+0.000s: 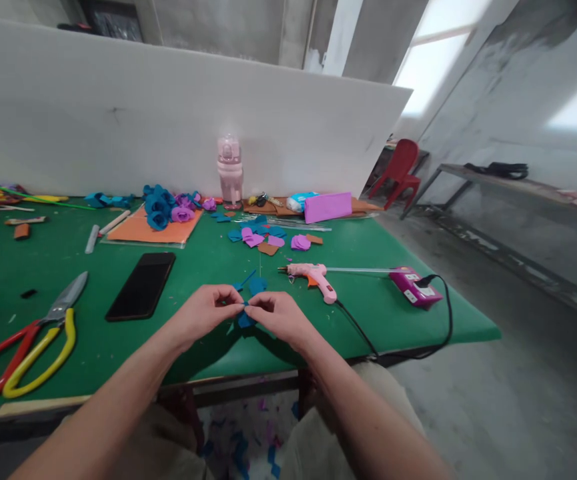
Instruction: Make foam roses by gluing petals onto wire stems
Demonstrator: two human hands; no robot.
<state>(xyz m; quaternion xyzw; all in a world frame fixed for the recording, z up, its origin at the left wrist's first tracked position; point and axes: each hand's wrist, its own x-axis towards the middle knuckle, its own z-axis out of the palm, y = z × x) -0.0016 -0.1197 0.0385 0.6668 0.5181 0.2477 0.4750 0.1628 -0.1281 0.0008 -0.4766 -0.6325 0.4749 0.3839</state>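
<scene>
My left hand [207,311] and my right hand [279,316] meet above the near edge of the green table [408,320]. Between their fingertips they pinch a small blue felt piece [245,316], partly hidden by the fingers. More blue felt scraps [257,285] lie just beyond my hands. A pink glue gun [313,275] rests to the right of them, its black cord running off the table edge.
A black phone [142,285] lies left of my hands, with large red and yellow shears [28,347] further left. Blue and purple felt flowers [168,207] sit on an orange sheet. A pink bottle [230,170], magenta power strip [414,287] and red chair [399,172] are beyond.
</scene>
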